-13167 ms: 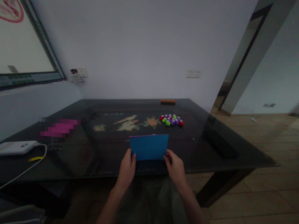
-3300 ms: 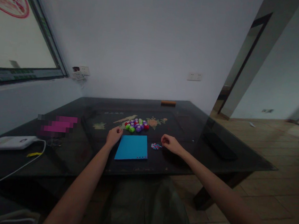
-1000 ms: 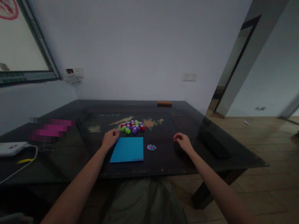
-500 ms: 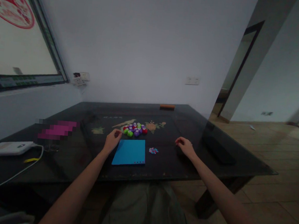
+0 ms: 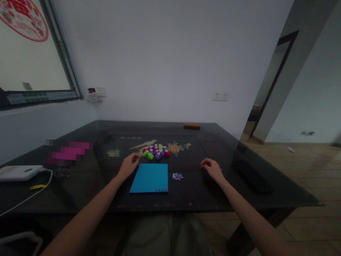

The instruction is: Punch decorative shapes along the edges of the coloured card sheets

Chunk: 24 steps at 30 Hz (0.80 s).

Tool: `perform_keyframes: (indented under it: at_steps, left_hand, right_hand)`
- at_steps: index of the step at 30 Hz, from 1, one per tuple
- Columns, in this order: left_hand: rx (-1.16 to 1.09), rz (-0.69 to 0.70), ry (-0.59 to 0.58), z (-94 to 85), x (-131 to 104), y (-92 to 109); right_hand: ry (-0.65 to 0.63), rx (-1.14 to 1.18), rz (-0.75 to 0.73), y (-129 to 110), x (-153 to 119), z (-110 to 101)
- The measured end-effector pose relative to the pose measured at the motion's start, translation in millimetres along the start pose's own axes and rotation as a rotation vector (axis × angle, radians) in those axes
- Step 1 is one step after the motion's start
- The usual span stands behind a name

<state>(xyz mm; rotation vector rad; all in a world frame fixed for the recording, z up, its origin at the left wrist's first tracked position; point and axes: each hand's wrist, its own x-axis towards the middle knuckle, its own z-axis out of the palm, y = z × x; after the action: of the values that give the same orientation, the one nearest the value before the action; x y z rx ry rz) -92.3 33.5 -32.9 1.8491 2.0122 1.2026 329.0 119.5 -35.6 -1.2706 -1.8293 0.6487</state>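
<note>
My left hand [image 5: 129, 165] rests at the upper left corner of a flat blue square board [image 5: 150, 179], its fingers loosely curled with a gap at the thumb and nothing visible in them. Behind the board sits a cluster of red, green and purple round pieces [image 5: 156, 152] with white, eye-like tops. To the board's right lies a small heap of tiny pink, blue and white bits [image 5: 177, 177]. My right hand [image 5: 211, 168] is over the table farther right, apart from the heap. Its fingers are half bent and apart, and I see nothing held.
The dark glossy table [image 5: 98, 137] bears a bird and flower picture. At the left are a white device [image 5: 14, 173] with a cable and a blurred pink item [image 5: 69, 153]. A black flat object [image 5: 252, 176] lies right, a brown bar [image 5: 192, 126] at the back edge.
The whole view has shifted slightly, so the table appears a little lower and farther right. Both hands keep nearly the same places and poses; the board and pieces stay put.
</note>
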Motion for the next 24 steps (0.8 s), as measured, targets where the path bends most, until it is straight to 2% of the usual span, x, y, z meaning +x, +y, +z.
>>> perform_keyframes:
  at_steps: [7, 10, 15, 19, 24]
  left_hand:
    - [0.066, -0.015, 0.036, 8.4, 11.9, -8.4]
    - [0.059, -0.097, 0.015, 8.6, 13.6, -9.3]
    - [0.068, -0.179, 0.021, 6.8, 11.8, -2.7]
    - [-0.048, -0.075, 0.125, 6.5, 7.0, 4.8]
    - [0.043, 0.119, 0.029, 9.3, 3.2, 8.6]
  right_hand:
    - [-0.075, -0.062, 0.092, -13.7, 29.2, 17.7]
    - [-0.019, -0.138, 0.104, -16.1, 34.3, 28.7]
    - [0.068, -0.197, 0.001, -11.9, 25.8, 36.7]
    - [0.05, -0.194, -0.036, -11.0, 18.9, 34.8]
    - [0.051, -0.192, -0.029, -13.6, 18.3, 33.8]
